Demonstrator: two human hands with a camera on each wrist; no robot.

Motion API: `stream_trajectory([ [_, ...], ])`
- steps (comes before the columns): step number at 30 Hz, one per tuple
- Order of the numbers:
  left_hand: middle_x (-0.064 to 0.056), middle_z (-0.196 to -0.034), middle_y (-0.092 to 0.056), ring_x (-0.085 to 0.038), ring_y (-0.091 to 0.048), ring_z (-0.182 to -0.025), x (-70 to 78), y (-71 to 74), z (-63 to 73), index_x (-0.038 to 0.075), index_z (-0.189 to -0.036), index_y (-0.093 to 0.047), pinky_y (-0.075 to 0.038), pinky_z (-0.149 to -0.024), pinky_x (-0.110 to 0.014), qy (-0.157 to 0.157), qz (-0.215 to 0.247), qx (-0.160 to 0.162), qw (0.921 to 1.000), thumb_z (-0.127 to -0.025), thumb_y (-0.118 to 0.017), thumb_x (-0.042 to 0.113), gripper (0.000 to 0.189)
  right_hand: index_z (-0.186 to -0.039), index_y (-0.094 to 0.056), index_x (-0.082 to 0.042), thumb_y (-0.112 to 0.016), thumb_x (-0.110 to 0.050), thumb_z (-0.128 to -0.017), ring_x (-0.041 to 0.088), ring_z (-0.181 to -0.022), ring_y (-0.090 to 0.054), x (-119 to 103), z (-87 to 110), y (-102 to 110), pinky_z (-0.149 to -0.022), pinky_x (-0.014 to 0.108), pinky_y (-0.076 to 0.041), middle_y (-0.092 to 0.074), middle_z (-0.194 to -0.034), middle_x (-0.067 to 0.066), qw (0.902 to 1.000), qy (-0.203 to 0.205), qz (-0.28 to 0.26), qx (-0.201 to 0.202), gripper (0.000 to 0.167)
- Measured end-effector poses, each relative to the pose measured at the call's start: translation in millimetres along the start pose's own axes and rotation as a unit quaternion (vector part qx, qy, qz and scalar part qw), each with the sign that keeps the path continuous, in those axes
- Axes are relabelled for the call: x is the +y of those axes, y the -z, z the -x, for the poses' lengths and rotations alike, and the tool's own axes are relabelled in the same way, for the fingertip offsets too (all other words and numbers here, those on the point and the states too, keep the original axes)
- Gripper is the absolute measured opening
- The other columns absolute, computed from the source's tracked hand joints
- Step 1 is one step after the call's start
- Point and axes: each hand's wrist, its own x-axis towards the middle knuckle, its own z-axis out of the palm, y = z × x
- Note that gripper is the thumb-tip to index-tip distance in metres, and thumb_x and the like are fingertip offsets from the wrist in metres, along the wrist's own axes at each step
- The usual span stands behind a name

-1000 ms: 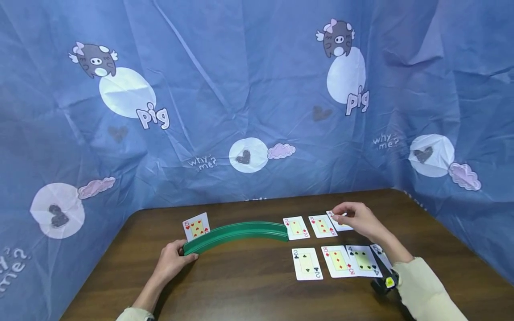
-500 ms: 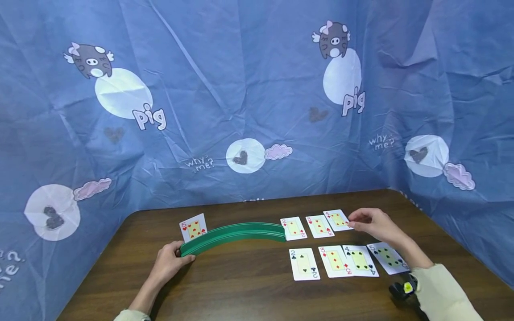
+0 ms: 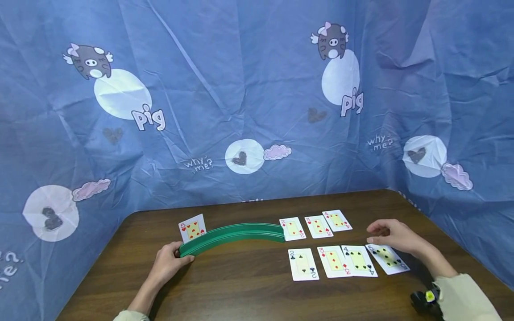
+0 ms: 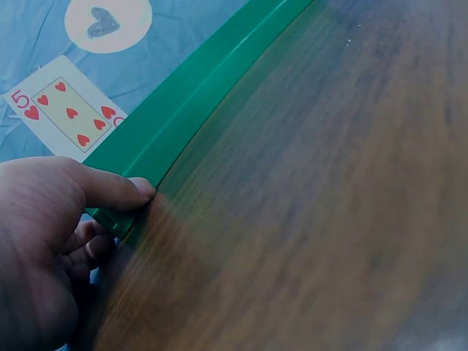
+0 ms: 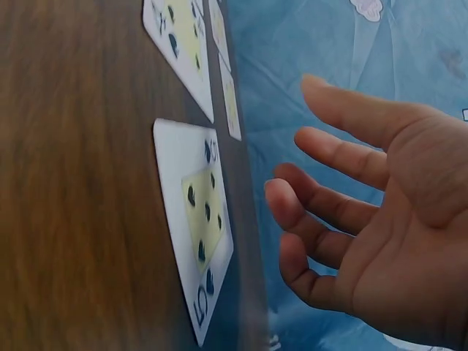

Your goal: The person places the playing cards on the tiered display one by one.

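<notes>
My left hand grips the left end of a curved green card holder, its thumb on the front edge in the left wrist view. A five of hearts stands tilted at the back of the holder, near that hand. Over the front row's right end hovers my right hand, its fingers loosely bent with nothing in them. Just below it lies the five of spades, face up on the table. To its left are a four of spades, a three of diamonds and a two of clubs.
Behind them, a two of diamonds, a three of hearts and a red four form a back row; the two lies by the holder's right end. A blue patterned cloth hangs around the brown wooden table.
My right hand has left the red four in the back row and come right and nearer, over the five of spades. My left hand keeps its grip on the card holder.
</notes>
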Motion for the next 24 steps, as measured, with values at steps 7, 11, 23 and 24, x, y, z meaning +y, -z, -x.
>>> stream_trajectory([
  [7, -0.01, -0.089, -0.067, -0.016, -0.053, -0.079, 0.2, 0.7, 0.2, -0.005, -0.108, -0.069, -0.041, -0.068, -0.026, 0.0, 0.0, 0.001, 1.0, -0.076, -0.082, 0.01, 0.037, -0.111, -0.069, -0.001, -0.082, -0.032, -0.08, 0.016, -0.093, -0.061, 7.3, 6.2, 4.3, -0.074, 0.027, -0.048, -0.072, -0.107, 0.011, 0.9989, -0.01, 0.041, -0.018, 0.046],
  [11, -0.011, -0.09, -0.067, -0.017, -0.054, -0.08, 0.9, 1.0, -0.5, -0.006, -0.108, -0.069, -0.041, -0.069, -0.027, 0.002, 0.001, -0.001, 1.0, -0.077, -0.082, 0.01, 0.037, -0.108, -0.069, -0.004, -0.085, -0.032, -0.075, 0.019, -0.093, -0.06, 11.5, 12.2, 5.9, -0.075, 0.03, -0.046, -0.072, -0.105, 0.009, 0.997, 0.006, 0.072, -0.029, 0.047],
  [23, -0.009, -0.086, -0.067, -0.015, -0.053, -0.077, -1.0, 0.3, -0.4, -0.005, -0.106, -0.07, -0.041, -0.066, -0.024, -0.006, 0.008, 0.004, 0.9999, -0.076, -0.082, 0.009, 0.036, -0.099, -0.063, -0.016, -0.092, -0.034, -0.062, 0.039, -0.113, -0.052, 15.3, 25.7, 4.4, -0.086, 0.049, -0.044, -0.058, -0.12, 0.016, 0.9922, 0.031, 0.103, -0.063, 0.05],
  [24, -0.009, -0.086, -0.067, -0.015, -0.053, -0.077, -1.1, 0.1, -0.4, -0.005, -0.106, -0.07, -0.04, -0.066, -0.024, -0.006, 0.007, 0.003, 0.9999, -0.076, -0.082, 0.009, 0.036, -0.099, -0.063, -0.017, -0.092, -0.035, -0.062, 0.039, -0.113, -0.052, 14.8, 26.4, 3.9, -0.085, 0.049, -0.044, -0.058, -0.121, 0.016, 0.9915, 0.028, 0.109, -0.065, 0.051],
])
